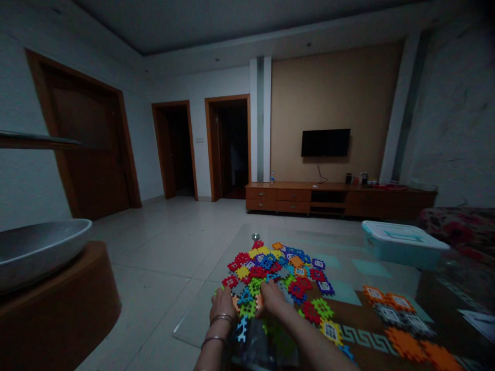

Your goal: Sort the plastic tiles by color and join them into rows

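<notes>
Colourful plastic interlocking tiles [266, 262] with notched edges lie in a heap on a glass table. My left hand [222, 305], with bangles on its wrist, is at the heap's near left side, its fingers closed on an orange tile [235, 303]. Across from it, my right hand [274, 300] pinches another orange tile [259, 302] seen edge-on. A green tile [247, 309] lies between the two hands, and a light blue tile [242, 330] sits just nearer to me. My fingers partly hide both orange tiles.
To the right, orange tiles [406, 342] and grey tiles [402, 318] lie in groups on the glass table [193, 324]. A lidded teal box [404, 247] stands at the table's far right. At left, a metal basin [46, 242] rests on a brown stand [77, 293].
</notes>
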The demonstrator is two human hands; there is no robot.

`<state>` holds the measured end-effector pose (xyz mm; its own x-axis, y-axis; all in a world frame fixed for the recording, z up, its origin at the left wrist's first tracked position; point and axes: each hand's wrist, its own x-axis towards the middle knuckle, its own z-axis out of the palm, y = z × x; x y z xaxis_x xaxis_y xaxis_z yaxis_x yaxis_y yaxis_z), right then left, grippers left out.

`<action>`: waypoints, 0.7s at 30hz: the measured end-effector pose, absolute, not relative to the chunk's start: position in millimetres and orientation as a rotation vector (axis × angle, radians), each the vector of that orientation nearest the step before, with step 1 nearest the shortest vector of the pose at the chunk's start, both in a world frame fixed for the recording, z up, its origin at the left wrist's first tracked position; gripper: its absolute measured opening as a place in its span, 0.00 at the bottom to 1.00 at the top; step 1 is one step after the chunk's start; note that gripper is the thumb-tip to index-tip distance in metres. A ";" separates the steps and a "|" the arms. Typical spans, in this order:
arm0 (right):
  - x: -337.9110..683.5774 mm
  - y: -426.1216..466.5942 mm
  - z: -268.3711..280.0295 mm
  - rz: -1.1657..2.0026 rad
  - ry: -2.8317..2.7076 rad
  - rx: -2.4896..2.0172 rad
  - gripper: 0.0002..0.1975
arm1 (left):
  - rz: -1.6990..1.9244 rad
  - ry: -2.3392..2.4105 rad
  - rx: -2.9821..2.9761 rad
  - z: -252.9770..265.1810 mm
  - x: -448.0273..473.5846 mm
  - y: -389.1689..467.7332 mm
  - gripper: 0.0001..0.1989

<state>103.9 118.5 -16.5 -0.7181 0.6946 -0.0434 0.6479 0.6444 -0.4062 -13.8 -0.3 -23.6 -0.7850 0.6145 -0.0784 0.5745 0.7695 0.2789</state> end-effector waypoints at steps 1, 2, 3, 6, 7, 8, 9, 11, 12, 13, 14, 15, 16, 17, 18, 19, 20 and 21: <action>105.7 120.6 -17.0 0.588 -2.745 -1.143 0.35 | 0.377 2.807 0.954 -22.7 -12.7 1.1 0.31; 107.4 122.7 -17.0 0.568 -2.740 -1.143 0.32 | 0.394 2.816 0.953 -21.9 -11.9 2.4 0.30; 109.2 124.8 -16.8 0.547 -2.724 -1.128 0.28 | 0.415 2.823 0.949 -21.2 -11.6 3.6 0.29; 115.1 131.5 -14.5 0.495 -2.654 -1.075 0.14 | 0.466 2.830 0.914 -20.4 -13.4 6.7 0.24; 117.6 134.0 -13.6 0.487 -2.638 -1.071 0.10 | 0.476 2.839 0.907 -20.5 -14.5 7.8 0.22; 120.7 136.9 -12.5 0.482 -2.623 -1.070 0.08 | 0.482 2.854 0.913 -20.5 -15.6 9.1 0.20; 124.7 140.3 -11.4 0.479 -2.608 -1.068 0.07 | 0.479 2.872 0.925 -20.4 -16.4 10.7 0.19; 136.7 149.8 -8.4 0.473 -2.574 -1.055 0.10 | 0.456 2.913 0.952 -19.3 -16.2 14.9 0.19; 145.7 156.3 -6.2 0.468 -2.551 -1.043 0.12 | 0.440 2.933 0.958 -18.0 -14.7 17.6 0.19; 157.4 164.3 -3.5 0.463 -2.520 -1.032 0.13 | 0.425 2.956 0.955 -16.0 -12.1 20.7 0.18; 172.0 173.8 -0.3 0.461 -2.482 -1.024 0.13 | 0.416 2.982 0.949 -13.2 -8.1 24.3 0.18; 189.9 184.7 3.3 0.468 -2.442 -1.018 0.13 | 0.415 3.011 0.950 -9.5 -2.7 28.6 0.18; 211.0 196.7 7.0 0.489 -2.400 -1.011 0.13 | 0.421 3.038 0.971 -5.0 4.4 33.7 0.18; 235.2 209.5 10.4 0.527 -2.357 -1.008 0.13 | 0.428 3.061 1.014 0.2 13.3 39.6 0.18; 261.8 222.3 13.1 0.575 -2.309 -1.014 0.13 | 0.434 3.076 1.077 6.1 23.8 46.6 0.18; 290.1 234.7 14.8 0.626 -2.251 -1.036 0.12 | 0.437 3.083 1.158 12.4 36.0 54.5 0.17; 319.2 246.2 15.2 0.671 -2.183 -1.074 0.11 | 0.435 3.076 1.248 18.6 49.7 63.4 0.17; 348.0 256.2 14.0 0.704 -2.108 -1.135 0.10 | 0.427 3.056 1.335 24.4 64.8 73.2 0.16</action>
